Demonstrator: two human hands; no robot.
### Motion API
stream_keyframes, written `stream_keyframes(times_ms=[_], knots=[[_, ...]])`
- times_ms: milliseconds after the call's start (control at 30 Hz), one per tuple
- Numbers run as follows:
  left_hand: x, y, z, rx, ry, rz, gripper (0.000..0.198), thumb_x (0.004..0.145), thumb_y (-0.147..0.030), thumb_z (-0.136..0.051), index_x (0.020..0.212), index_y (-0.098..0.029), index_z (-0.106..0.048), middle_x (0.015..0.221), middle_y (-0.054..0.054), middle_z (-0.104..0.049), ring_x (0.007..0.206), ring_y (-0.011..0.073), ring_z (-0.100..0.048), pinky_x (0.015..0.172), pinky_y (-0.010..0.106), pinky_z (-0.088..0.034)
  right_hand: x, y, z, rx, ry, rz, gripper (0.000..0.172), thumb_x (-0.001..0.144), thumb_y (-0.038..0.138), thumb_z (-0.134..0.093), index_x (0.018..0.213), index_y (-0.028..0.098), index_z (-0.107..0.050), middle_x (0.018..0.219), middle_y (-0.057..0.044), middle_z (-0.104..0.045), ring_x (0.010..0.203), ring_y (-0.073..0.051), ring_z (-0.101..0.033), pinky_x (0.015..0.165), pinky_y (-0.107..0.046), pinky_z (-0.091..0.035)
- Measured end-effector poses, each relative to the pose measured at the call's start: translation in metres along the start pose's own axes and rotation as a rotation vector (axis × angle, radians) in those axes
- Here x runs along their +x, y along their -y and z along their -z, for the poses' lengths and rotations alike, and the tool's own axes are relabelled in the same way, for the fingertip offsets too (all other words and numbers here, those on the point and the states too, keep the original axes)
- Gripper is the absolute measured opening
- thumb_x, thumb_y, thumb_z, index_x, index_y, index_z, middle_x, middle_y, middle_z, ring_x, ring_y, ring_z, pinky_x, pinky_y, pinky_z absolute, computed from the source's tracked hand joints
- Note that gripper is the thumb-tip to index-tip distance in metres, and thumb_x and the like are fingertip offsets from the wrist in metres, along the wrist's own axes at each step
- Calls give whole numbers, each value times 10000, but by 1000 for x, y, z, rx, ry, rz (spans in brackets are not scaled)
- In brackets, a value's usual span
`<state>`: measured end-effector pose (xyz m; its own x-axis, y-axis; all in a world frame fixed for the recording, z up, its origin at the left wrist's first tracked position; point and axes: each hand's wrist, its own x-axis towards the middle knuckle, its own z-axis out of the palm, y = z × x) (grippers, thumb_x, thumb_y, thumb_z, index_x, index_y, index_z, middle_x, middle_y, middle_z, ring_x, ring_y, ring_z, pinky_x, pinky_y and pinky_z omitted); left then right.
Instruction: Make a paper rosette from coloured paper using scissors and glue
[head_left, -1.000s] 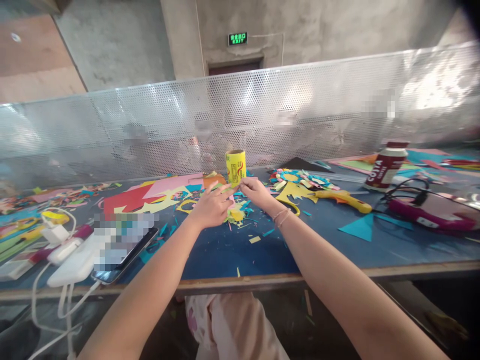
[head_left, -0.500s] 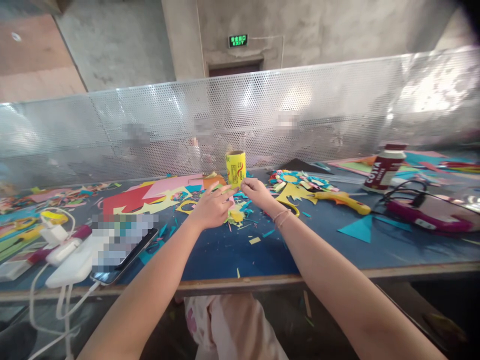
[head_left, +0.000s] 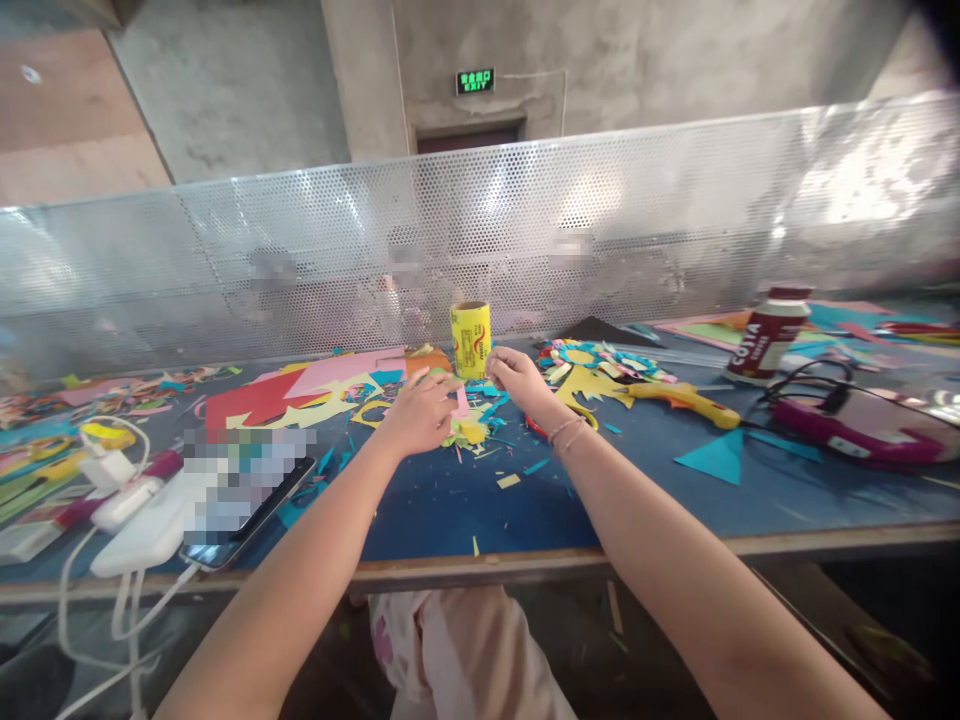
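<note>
My left hand [head_left: 421, 413] is low over the paper scraps left of centre, fingers apart and bent, with nothing held that shows. To its right, my right hand [head_left: 519, 380] has its fingers pressed together; whatever they hold, if anything, is too small to make out. Just behind the hands stands a yellow cardboard tube [head_left: 471, 342], upright. Yellow and green paper scraps [head_left: 470, 431] are heaped between the two hands. A red and yellow scissor handle [head_left: 581, 413] lies partly hidden by my right wrist.
A phone [head_left: 251, 510] and a white power bank [head_left: 154, 525] with cables lie at the left. Red paper [head_left: 251, 397] is behind them. At the right are a yellow glue gun [head_left: 701, 405], a Costa bottle [head_left: 770, 335] and a purple device [head_left: 855, 430]. A perforated metal screen [head_left: 322, 260] stands behind.
My hands have moved slightly apart. My right hand has lifted a little and its fingers have curled in, while my left hand has shifted slightly left.
</note>
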<state>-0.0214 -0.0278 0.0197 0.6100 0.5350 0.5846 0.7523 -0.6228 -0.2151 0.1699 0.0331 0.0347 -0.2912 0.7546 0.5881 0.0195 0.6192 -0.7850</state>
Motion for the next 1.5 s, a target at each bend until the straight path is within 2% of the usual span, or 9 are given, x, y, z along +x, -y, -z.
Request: stream_keyframes(times_ms=[100, 233, 333, 467, 867, 1000, 1100, 1267, 1500], knots=[[2, 4, -7, -204, -74, 219, 184, 773, -162, -532, 911, -185, -652, 1102, 82, -656, 1092, 238, -560, 985, 443, -403, 1, 1, -3, 235, 7, -91, 182, 716, 255, -500, 556, 200, -433, 490, 59, -410, 431, -66, -312, 453, -227, -258], [6, 6, -16, -558, -214, 546, 246, 801, -275, -562, 1023, -176, -598, 1049, 99, -657, 1004, 214, -609, 903, 390, -471, -1, 8, -11, 555, 86, -278, 170, 799, 339, -516, 734, 192, -574, 725, -17, -618, 632, -120, -548, 629, -259, -441], [7, 8, -16, -640, -332, 595, 368, 761, -304, -621, 1097, -172, -552, 1146, 123, -614, 1066, 224, -586, 933, 397, -457, -5, 15, -16, 726, 231, -441, 370, 885, 477, -372, 968, 195, -597, 982, -82, -662, 885, -193, -605, 816, -357, -465], [6, 13, -12, -575, -425, 558, 483, 705, -265, -676, 1160, -194, -528, 1221, 126, -566, 1118, 227, -556, 968, 402, -436, -10, 18, -17, 840, 378, -537, 574, 901, 581, -205, 1148, 189, -543, 1148, -113, -622, 1001, -225, -586, 921, -420, -424], [8, 22, -13, -850, -208, 860, 133, 713, -228, -641, 808, -148, -687, 818, 72, -718, 796, 189, -664, 773, 325, -502, -12, 13, -16, 803, 594, -585, 719, 898, 623, -104, 1168, 146, -569, 1238, -132, -594, 1064, -220, -584, 998, -408, -385], [3, 29, -2, -882, 37, 779, 177, 700, -312, -661, 752, -147, -700, 750, 68, -710, 737, 196, -655, 708, 316, -494, -12, 12, -14, 724, 616, -644, 726, 900, 622, -116, 1098, 131, -613, 1163, -148, -638, 1081, -237, -591, 971, -431, -410], [-3, 38, 6, -798, 162, 721, 172, 687, -330, -672, 719, -164, -702, 742, 53, -707, 736, 195, -645, 698, 309, -484, -11, 12, -12, 662, 603, -648, 691, 905, 612, -155, 1040, 137, -638, 1111, -164, -660, 1058, -244, -609, 929, -436, -443], [-9, 50, 11, -808, 153, 795, 169, 718, -323, -644, 734, -164, -696, 720, 52, -697, 673, 162, -621, 641, 283, -483, -6, 11, -4, 590, 484, -598, 671, 910, 598, -175, 1000, 138, -654, 1049, -159, -681, 997, -220, -636, 889, -377, -471], [-17, 66, 12, -821, 109, 929, 129, 753, -244, -598, 693, -155, -669, 711, 63, -701, 637, 142, -626, 658, 279, -499, 4, 1, 10, 599, 97, -611, 524, 947, 460, -243, 845, 154, -655, 738, -93, -687, 705, -168, -643, 732, -308, -508]])
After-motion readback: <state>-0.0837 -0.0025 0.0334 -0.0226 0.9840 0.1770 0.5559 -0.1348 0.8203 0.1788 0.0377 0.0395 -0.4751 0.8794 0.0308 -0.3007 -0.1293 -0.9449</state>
